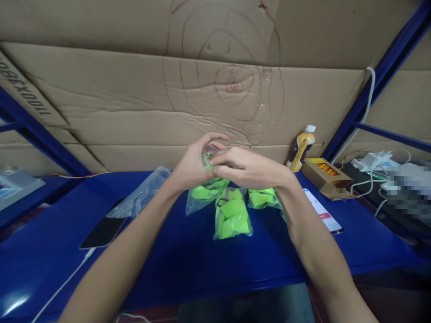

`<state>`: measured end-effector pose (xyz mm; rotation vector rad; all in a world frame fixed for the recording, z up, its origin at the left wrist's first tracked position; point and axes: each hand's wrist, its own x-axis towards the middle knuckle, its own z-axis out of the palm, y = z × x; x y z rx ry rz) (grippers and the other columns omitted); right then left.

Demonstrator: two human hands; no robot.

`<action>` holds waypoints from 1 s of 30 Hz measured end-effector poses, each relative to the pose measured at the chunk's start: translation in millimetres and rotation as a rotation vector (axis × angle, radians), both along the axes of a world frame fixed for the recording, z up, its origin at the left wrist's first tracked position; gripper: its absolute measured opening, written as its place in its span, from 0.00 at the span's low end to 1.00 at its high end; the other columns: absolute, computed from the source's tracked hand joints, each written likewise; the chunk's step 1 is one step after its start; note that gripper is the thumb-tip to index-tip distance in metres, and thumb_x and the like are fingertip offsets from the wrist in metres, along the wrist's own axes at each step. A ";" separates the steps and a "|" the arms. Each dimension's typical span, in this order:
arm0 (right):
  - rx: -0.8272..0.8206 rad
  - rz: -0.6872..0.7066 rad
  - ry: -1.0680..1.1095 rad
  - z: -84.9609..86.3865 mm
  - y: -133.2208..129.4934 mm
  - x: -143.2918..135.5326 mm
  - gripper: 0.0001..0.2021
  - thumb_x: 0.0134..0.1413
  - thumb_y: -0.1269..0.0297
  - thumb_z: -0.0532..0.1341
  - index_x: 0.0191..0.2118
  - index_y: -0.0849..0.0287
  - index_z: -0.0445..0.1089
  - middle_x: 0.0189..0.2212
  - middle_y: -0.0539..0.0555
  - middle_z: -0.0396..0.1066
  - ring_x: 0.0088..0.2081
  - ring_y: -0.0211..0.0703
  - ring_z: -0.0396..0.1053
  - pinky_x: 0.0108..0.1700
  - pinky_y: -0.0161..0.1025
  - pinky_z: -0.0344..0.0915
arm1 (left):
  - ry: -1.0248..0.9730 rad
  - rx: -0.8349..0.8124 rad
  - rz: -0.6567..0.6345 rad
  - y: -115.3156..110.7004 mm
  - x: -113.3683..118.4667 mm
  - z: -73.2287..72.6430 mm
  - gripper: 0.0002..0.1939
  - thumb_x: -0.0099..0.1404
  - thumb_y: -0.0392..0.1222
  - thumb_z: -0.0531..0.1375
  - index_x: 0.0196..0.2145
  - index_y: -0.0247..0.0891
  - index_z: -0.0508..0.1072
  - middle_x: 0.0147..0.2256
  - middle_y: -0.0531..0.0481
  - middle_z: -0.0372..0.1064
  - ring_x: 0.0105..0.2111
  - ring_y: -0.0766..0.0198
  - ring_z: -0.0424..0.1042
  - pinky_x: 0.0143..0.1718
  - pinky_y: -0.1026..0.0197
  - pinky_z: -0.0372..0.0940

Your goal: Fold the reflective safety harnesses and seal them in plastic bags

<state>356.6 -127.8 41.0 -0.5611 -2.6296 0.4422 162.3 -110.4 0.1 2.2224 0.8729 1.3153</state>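
Observation:
My left hand (195, 162) is curled around a round, see-through thing with a green edge, which looks like a roll of clear tape (208, 158). My right hand (240, 167) comes from the other side, its bent fingers pressed together against the roll and hiding part of it. Below the hands, a folded neon-green item with grey strips in a clear bag (233, 216) lies on the blue table (202, 264). A second green bagged item (204, 194) is behind it to the left, partly under my hands. Another green bagged item (262, 198) lies beside my right forearm.
At left, a crumpled clear plastic bag (143, 190) overlaps a dark phone (103, 229) with a white cable. On the right are a lit phone (323, 213), an open cardboard box (332, 177) and a yellow bottle (302, 148). A cardboard wall (117, 98) stands behind.

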 end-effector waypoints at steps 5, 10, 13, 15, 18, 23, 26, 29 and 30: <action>0.035 0.076 0.065 -2.9 4.0 8.2 0.14 0.62 0.71 0.59 0.52 0.61 0.74 0.48 0.56 0.76 0.47 0.42 0.71 0.48 0.37 0.65 | -0.018 0.052 -0.016 2.4 -6.1 0.7 0.34 0.56 0.50 0.74 0.56 0.38 0.69 0.49 0.42 0.77 0.51 0.52 0.79 0.54 0.53 0.73; 0.188 -0.158 0.070 0.6 -0.1 13.1 0.16 0.57 0.74 0.67 0.51 0.55 0.79 0.51 0.55 0.79 0.56 0.51 0.73 0.57 0.42 0.63 | -0.109 0.025 -0.104 12.1 -3.8 -9.9 0.31 0.65 0.63 0.68 0.55 0.39 0.70 0.54 0.38 0.76 0.56 0.49 0.77 0.57 0.51 0.71; 0.210 -0.258 0.080 -0.4 5.0 12.5 0.08 0.59 0.69 0.69 0.44 0.59 0.79 0.40 0.55 0.81 0.43 0.47 0.74 0.48 0.40 0.63 | -0.194 -0.042 -0.109 19.1 -4.1 -18.2 0.36 0.65 0.70 0.65 0.57 0.40 0.70 0.56 0.37 0.76 0.55 0.49 0.77 0.54 0.53 0.73; 0.180 -0.280 0.122 -3.0 12.3 12.1 0.04 0.61 0.66 0.69 0.39 0.61 0.77 0.33 0.52 0.78 0.35 0.43 0.71 0.42 0.39 0.60 | -0.208 -0.081 -0.079 22.2 -4.5 -21.4 0.44 0.61 0.76 0.64 0.60 0.40 0.68 0.55 0.36 0.76 0.54 0.48 0.78 0.50 0.54 0.74; 0.200 -0.286 0.262 -6.8 23.0 12.3 0.05 0.65 0.65 0.64 0.36 0.60 0.74 0.30 0.51 0.75 0.34 0.41 0.68 0.40 0.38 0.57 | -0.204 -0.114 -0.006 23.5 -2.3 -22.0 0.51 0.55 0.79 0.66 0.62 0.38 0.66 0.56 0.35 0.76 0.54 0.47 0.78 0.48 0.54 0.74; 0.204 -0.276 0.332 -7.8 26.4 13.4 0.05 0.66 0.65 0.60 0.37 0.59 0.71 0.31 0.51 0.74 0.33 0.41 0.66 0.38 0.38 0.56 | -0.166 -0.120 0.016 20.4 4.7 -17.5 0.37 0.59 0.67 0.71 0.54 0.36 0.73 0.52 0.38 0.78 0.53 0.48 0.77 0.53 0.53 0.73; 0.138 -0.212 0.303 -6.7 23.4 13.4 0.07 0.67 0.65 0.58 0.39 0.60 0.72 0.33 0.52 0.74 0.34 0.41 0.67 0.37 0.37 0.57 | -0.131 0.027 0.033 19.7 2.4 -15.0 0.31 0.64 0.64 0.69 0.53 0.36 0.74 0.51 0.41 0.78 0.51 0.50 0.77 0.54 0.53 0.71; 0.159 -0.198 0.396 -5.0 20.0 12.7 0.08 0.65 0.64 0.60 0.45 0.60 0.75 0.39 0.54 0.78 0.38 0.43 0.71 0.41 0.38 0.62 | -0.104 0.092 0.034 20.9 -2.7 -13.8 0.30 0.68 0.63 0.66 0.55 0.37 0.72 0.52 0.40 0.78 0.50 0.52 0.77 0.53 0.54 0.72; 0.190 -0.199 0.411 -4.4 18.4 12.0 0.09 0.64 0.64 0.60 0.44 0.60 0.76 0.40 0.55 0.79 0.39 0.44 0.72 0.43 0.39 0.63 | -0.088 0.108 0.027 21.1 -3.9 -13.7 0.30 0.70 0.64 0.65 0.56 0.37 0.72 0.52 0.40 0.78 0.51 0.52 0.77 0.53 0.54 0.72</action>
